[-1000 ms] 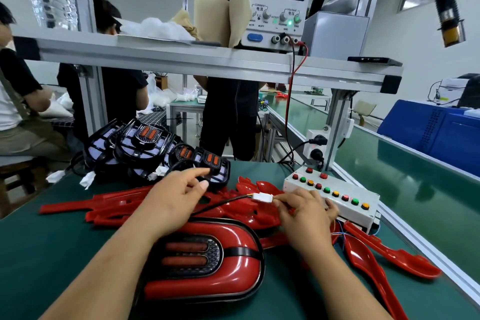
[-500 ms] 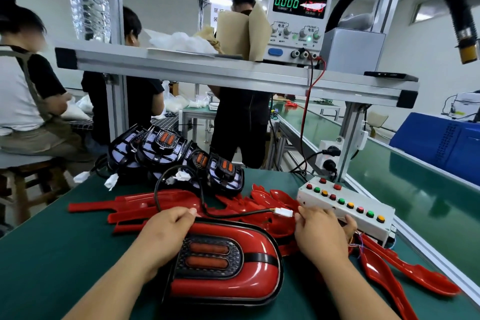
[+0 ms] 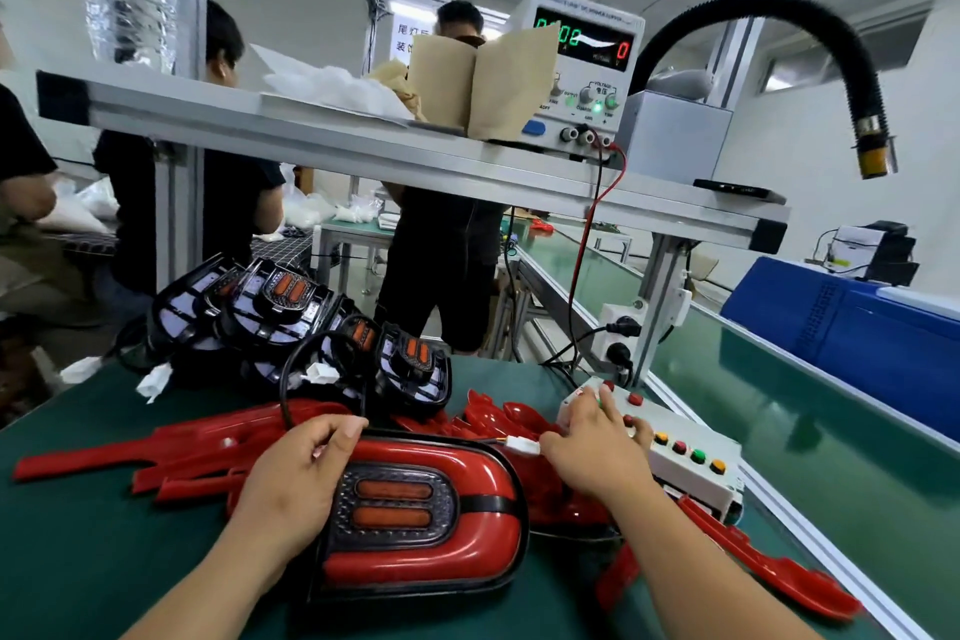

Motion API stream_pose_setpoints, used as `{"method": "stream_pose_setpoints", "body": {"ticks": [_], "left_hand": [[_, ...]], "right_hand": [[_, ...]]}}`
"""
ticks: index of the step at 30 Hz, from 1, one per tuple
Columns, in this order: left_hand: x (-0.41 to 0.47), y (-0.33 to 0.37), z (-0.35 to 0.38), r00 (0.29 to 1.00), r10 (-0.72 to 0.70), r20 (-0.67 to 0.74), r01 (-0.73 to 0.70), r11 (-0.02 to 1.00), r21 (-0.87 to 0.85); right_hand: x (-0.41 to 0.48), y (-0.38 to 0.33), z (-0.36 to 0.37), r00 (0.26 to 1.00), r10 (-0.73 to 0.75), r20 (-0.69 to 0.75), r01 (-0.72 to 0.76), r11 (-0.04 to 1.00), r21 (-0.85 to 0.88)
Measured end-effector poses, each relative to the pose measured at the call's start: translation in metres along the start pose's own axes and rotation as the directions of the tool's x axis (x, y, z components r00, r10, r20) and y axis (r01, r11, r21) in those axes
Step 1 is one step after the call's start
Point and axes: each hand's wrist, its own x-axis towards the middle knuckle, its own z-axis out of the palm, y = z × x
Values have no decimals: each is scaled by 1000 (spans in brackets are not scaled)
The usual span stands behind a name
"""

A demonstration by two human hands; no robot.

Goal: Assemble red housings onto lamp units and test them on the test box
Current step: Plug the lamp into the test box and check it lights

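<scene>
An assembled lamp with a red housing point(image 3: 431, 530) lies on the green bench in front of me. My left hand point(image 3: 296, 473) grips its upper left edge, fingers curled over the rim. A black cable runs from the lamp to a white connector point(image 3: 521, 445), which sits just left of my right hand point(image 3: 597, 452). That hand lies over the near end of the white test box point(image 3: 691, 468), fingers stretched onto its coloured buttons. Loose red housings point(image 3: 208, 442) are spread behind the lamp, and bare black lamp units point(image 3: 291, 322) are piled behind them.
A power supply point(image 3: 587, 78) with a lit display stands on the overhead shelf point(image 3: 363, 146), its red lead hanging down to the right. A black flexible hose point(image 3: 831, 68) arches at right. A green conveyor point(image 3: 779, 405) runs along the right. Other people stand behind the bench.
My left hand came down from the cable onto the lamp's edge. My right hand moved from the connector onto the test box buttons. The camera tilted up slightly.
</scene>
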Motion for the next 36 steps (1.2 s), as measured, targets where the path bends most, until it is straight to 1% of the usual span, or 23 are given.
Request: {"method": "stream_pose_setpoints", "body": {"ticks": [5,12,15,22,28,36], "left_hand": [[0,-4,-2,1000,13,4,-13,999,30],[4,-13,3,998,62,-33,-59,995,80],[4,-14,3,997,68,-29,-64,993,104],[3,-12,2,999,40,-19,-39,996,76],[2,-12,2,999,37,-18,-35,998,60],[6,-17,3,995,86,-53,-77,986,150]], "right_hand": [[16,0,6,999,10,47,-7,998,-65],[20,1,16,999,-3,50,13,983,-182],[19,1,19,999,1,41,6,983,-186],[19,2,19,997,40,60,-27,977,-210],[18,3,18,999,-3,41,13,965,-262],[21,6,19,998,-28,58,45,946,-321]]}}
